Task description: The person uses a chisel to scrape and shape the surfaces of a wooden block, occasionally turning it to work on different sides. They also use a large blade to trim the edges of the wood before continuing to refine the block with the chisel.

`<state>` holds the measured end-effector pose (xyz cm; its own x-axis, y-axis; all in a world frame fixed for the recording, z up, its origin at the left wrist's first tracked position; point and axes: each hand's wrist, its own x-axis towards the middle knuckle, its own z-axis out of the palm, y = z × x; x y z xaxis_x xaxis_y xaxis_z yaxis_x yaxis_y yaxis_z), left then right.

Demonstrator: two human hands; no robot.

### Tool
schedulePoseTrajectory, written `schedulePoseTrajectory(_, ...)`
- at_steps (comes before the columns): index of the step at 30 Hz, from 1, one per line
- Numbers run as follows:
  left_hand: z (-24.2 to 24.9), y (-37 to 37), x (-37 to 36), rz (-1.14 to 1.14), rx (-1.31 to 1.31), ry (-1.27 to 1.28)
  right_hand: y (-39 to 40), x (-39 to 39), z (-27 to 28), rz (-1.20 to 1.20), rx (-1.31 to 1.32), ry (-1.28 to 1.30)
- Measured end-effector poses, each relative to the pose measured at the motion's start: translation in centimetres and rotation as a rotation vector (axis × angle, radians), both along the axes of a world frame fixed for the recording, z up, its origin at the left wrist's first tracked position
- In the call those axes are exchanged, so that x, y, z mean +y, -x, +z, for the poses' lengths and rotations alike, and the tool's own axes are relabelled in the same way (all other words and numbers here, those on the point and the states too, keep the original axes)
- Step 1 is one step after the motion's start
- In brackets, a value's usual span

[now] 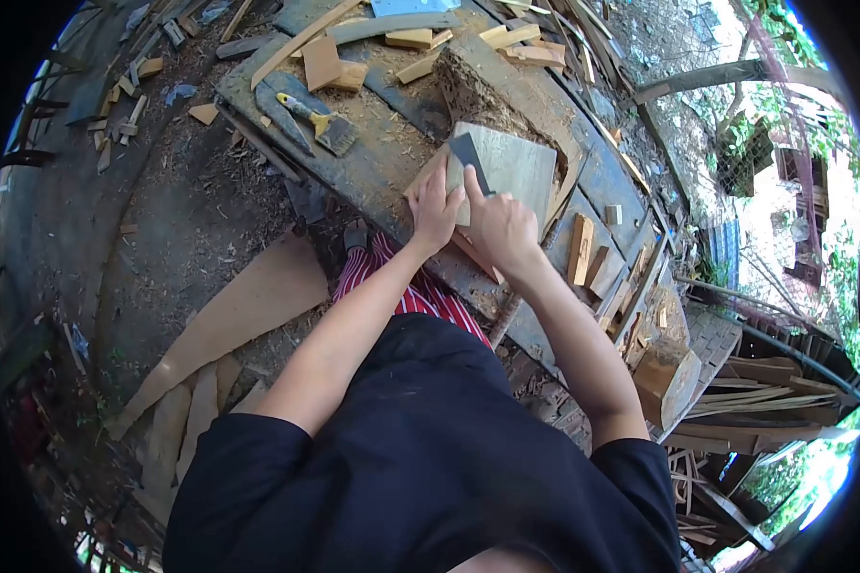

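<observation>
A dark flat tool (pixel 469 160), perhaps a file or blade, lies slanted across a pale square board (pixel 526 164) on the workbench. My right hand (pixel 503 225) is wrapped round its near end, with the index finger stretched along it. At the board's left edge, my left hand (pixel 436 212) rests with its fingers pointing forward, close to the tool; whether they grip the board or the tool is hard to make out. Beneath the pale board is a brown wooden piece (pixel 478 256). A rough, hollowed wood block (pixel 506 91) stands just behind the board.
A brush with a yellow handle (pixel 333 132) lies on the workbench (pixel 392 186) at the left. Wood offcuts (pixel 322 63) are scattered at the back, and a wooden block (pixel 580 250) is at the right. A large brown sheet (pixel 244 306) lies on the ground at the left.
</observation>
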<state>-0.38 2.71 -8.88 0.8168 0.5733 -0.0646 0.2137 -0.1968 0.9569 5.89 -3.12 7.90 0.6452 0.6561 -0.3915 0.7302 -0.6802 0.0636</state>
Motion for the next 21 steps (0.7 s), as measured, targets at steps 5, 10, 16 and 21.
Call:
schedulePoseTrajectory(5,0.1,-0.3,-0.3,-0.017,-0.028,0.049,0.0,0.0,-0.7,-0.027,-0.006,-0.023)
schedulePoseTrajectory(10,0.2,-0.4,0.0,-0.002,0.089,0.018,1.5,-1.0,-0.9,-0.031,-0.032,-0.007)
schedulePoseTrajectory(16,0.8,-0.9,0.4,0.019,0.014,-0.008,2.9,-1.8,-1.5,-0.003,-0.147,-0.054)
schedulePoseTrajectory(21,-0.4,-1.0,0.4,-0.024,-0.003,-0.103,0.2,1.1,-3.1,0.013,-0.188,-0.039)
